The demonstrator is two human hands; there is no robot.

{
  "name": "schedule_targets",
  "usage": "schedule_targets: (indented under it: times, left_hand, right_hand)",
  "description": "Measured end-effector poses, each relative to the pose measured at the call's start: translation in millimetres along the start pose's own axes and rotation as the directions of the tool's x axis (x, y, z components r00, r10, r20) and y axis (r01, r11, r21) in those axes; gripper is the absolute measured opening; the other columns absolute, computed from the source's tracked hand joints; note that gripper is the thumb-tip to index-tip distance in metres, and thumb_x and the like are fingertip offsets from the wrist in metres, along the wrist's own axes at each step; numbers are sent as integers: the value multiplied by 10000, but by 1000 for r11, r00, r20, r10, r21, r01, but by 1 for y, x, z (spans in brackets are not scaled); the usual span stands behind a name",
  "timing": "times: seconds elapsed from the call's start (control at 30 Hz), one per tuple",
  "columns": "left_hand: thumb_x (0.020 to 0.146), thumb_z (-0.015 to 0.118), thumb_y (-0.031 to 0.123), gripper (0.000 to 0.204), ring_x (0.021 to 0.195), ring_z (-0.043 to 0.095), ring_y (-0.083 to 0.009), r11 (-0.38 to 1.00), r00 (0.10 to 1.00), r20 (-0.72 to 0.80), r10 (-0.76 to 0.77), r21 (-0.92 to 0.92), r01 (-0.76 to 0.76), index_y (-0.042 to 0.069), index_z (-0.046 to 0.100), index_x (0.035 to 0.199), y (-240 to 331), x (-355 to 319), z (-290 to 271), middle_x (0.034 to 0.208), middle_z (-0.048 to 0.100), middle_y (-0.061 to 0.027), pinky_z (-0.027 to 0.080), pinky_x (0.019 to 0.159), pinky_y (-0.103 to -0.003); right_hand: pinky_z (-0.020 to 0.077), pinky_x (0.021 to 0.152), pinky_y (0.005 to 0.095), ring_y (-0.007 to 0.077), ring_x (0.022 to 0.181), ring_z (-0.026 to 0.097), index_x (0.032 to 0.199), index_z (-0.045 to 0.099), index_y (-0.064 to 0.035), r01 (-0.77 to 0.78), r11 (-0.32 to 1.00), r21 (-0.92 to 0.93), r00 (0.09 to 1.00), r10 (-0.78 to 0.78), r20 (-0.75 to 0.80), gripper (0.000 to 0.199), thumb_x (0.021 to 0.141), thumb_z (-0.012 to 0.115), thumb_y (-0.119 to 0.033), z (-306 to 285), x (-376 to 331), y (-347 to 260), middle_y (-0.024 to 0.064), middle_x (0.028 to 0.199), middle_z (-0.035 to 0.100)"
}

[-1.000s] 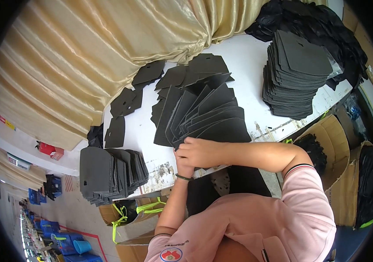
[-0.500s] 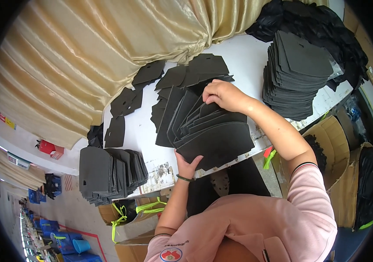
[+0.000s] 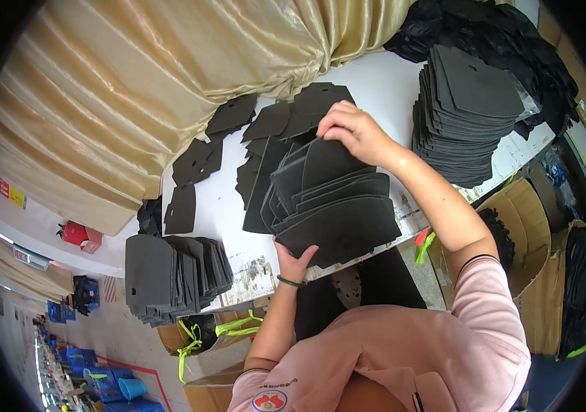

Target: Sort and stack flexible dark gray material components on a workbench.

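A fanned stack of black foam-like sheets (image 3: pixel 337 230) leans over the front part of the white table. My left hand (image 3: pixel 294 261) grips its near lower corner, thumb on the top face and the other fingers hidden beneath. At the stack's far side, my right hand (image 3: pixel 348 130) pinches the upper edge of one black sheet (image 3: pixel 334 163), which stands raised from the others. More black sheets (image 3: pixel 269 122) lie loosely overlapped just behind the stack. Several of the flat pieces show small slots and notched edges.
A tall pile of black sheets (image 3: pixel 471 117) stands at the table's (image 3: pixel 385 86) right, beside crumpled black plastic (image 3: pixel 512 51). Another pile (image 3: pixel 176 275) sits at the front left corner. Loose pieces (image 3: pixel 197 161) lie at left. Gold curtain (image 3: pixel 169 82) hangs behind; cardboard boxes (image 3: pixel 523 220) stand at right.
My right hand has moved slightly up and away, raising a black sheet so more of its face shows. My left hand stays at the stack's near corner.
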State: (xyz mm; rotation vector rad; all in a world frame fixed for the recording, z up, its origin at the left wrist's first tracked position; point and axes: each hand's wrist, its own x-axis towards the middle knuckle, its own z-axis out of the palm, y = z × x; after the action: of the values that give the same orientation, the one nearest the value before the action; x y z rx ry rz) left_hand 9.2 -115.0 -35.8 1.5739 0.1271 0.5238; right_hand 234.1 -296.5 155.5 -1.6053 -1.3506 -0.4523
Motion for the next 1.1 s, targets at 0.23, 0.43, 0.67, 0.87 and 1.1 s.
schedule_targets:
  times: [0.23,0.43,0.67,0.87,1.1]
  left_hand:
    - [675,806,33,831,1164,470,-234,999,1000,6,9,-38,-8,11,268,1308,-4,0,0,1257,462,-140,368,1013,-354]
    - [672,810,36,836,1158,471,-230,998,1000,6,14,-60,-13,14,259,1300,-6,0,-2,1246,463,-139,367,1012,-354]
    - [672,804,16,816,1166,461,-225,996,1000,-5,21,-92,-22,24,273,1293,-3,0,2,1248,457,-127,360,1018,-358]
    - [688,790,11,803,1183,445,-230,997,1000,-13,6,-71,-7,21,271,1301,-7,0,3,1265,446,-132,351,1025,-353]
    - [720,756,6,763,1200,436,-234,996,1000,25,5,88,-7,11,274,1312,-30,5,0,1280,441,-135,336,1039,-357]
  right_hand:
    - [427,828,342,249,889,528,925,633,-60,-22,1000,12,970,18,241,117,822,638,-113,12,-2,-11,61,834,567]
    - [403,832,342,229,854,558,890,665,-91,90,990,-112,943,-48,330,112,819,648,-176,26,-3,-3,33,807,575]
    - [421,785,350,243,817,580,852,664,-103,90,992,-92,996,-91,-7,72,812,646,-160,9,25,-10,39,814,607]
    - [464,817,253,106,920,570,1019,637,-41,-63,897,437,793,311,-524,144,896,565,-60,-55,35,-33,25,960,627]
    - [440,767,209,50,860,511,1012,558,-47,-447,637,628,777,624,-80,169,860,629,-69,-52,-122,-17,-40,912,541]
